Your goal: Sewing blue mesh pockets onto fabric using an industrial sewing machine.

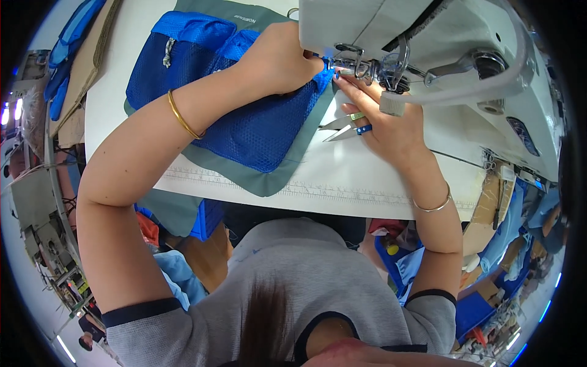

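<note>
White table (379, 183), blue mesh piece (257, 128) diagonal toward needle.

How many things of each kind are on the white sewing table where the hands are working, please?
Hands: 2, left hand and right hand
Bracelets: 2, gold bracelet and silver bracelet
Blue mesh fabric piece: 1
Thread snips: 1
Sewing machine: 1
Total: 7
</note>
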`<state>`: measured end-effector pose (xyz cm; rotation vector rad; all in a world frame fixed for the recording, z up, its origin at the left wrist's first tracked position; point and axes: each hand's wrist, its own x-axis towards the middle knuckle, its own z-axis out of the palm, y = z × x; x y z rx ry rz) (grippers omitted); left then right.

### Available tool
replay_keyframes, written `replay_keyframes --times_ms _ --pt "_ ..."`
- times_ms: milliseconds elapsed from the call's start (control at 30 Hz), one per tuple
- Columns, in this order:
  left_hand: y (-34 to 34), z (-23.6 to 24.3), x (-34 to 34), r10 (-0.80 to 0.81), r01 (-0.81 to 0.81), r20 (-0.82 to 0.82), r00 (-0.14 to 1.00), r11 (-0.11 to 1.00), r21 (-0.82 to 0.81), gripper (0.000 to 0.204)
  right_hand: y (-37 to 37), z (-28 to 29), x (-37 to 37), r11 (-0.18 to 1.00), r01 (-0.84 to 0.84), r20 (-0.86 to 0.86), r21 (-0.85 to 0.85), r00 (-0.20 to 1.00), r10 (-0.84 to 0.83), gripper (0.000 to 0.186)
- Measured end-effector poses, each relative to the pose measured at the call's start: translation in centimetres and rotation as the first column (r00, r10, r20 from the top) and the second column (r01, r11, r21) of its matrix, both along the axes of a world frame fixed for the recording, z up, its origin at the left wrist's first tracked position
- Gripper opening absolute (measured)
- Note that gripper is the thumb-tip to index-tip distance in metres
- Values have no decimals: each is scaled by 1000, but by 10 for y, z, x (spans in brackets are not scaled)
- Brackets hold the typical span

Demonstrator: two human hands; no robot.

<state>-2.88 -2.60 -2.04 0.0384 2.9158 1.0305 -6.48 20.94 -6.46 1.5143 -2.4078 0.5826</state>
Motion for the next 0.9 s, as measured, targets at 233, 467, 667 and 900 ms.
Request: replay_keyframes --times_ms 233,467,667,900 --pt "7 21 8 55 -94 233 971 983 159 14 1 5 -1 999 -38 -31 14 999 39 46" --pt "5 21 6 39 -95 243 969 970 224 18 3 8 0 995 -51 -32 86 998 54 55" --pt "9 27 13 90 -186 308 947 936 299 22 4 4 -3 995 -81 -54 62 995 84 52" --pt "13 18 7 183 -325 365 913 867 378 20 5 9 0 995 -23 -79 101 996 31 52"
